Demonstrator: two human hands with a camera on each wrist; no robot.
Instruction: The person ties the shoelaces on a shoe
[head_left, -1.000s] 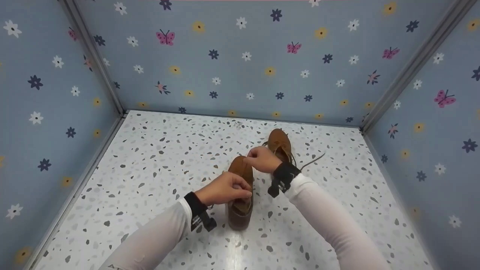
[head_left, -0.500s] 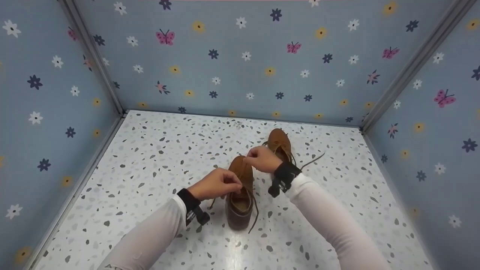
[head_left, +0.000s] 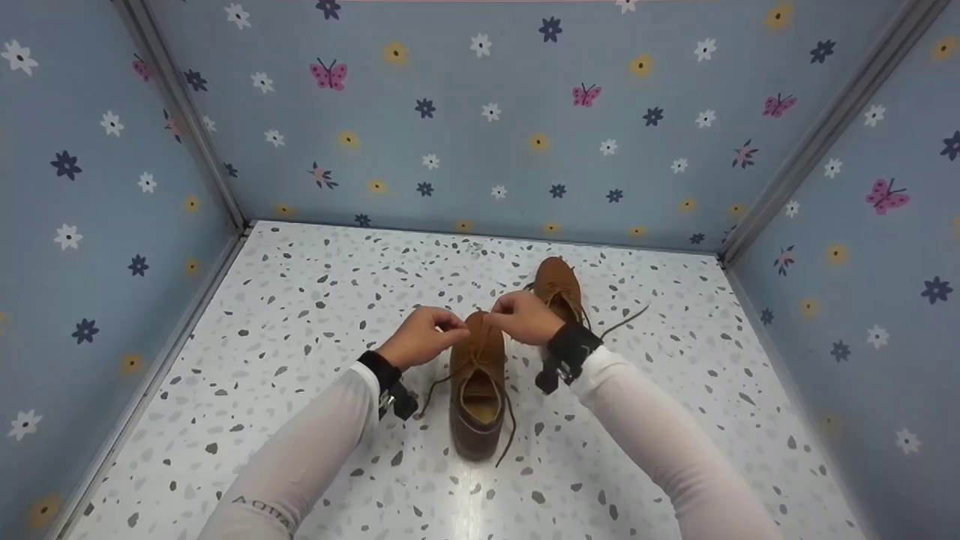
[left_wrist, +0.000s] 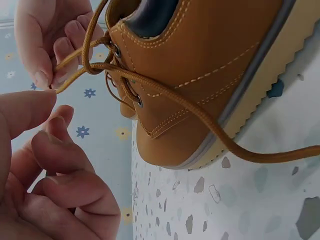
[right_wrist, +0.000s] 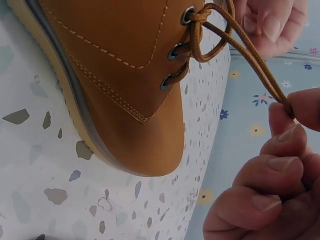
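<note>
A brown lace-up shoe (head_left: 478,441) stands on the floor with its toe pointing away from me. My right hand (head_left: 527,319) is at the toe's right side, and in the right wrist view it pinches a doubled loop of shoelace (right_wrist: 272,85) between thumb and index finger. Over the toe from the left comes my left hand (head_left: 424,337); a strand of lace meets its thumb tip (left_wrist: 45,102), apparently pinched, with the index finger partly hidden. One loose lace end (left_wrist: 270,158) trails down the shoe's side. The fingertips of both hands are close together.
A second brown shoe (head_left: 553,274) stands farther off to the right, its lace (head_left: 626,319) spread on the floor. Speckled white floor (head_left: 337,300) lies around both. Flower-patterned blue panels (head_left: 495,112) enclose the back and sides.
My left hand has moved from above the shoe's opening forward to the toe, beside the right hand. The opening and laces have come into view. My right hand stays in place.
</note>
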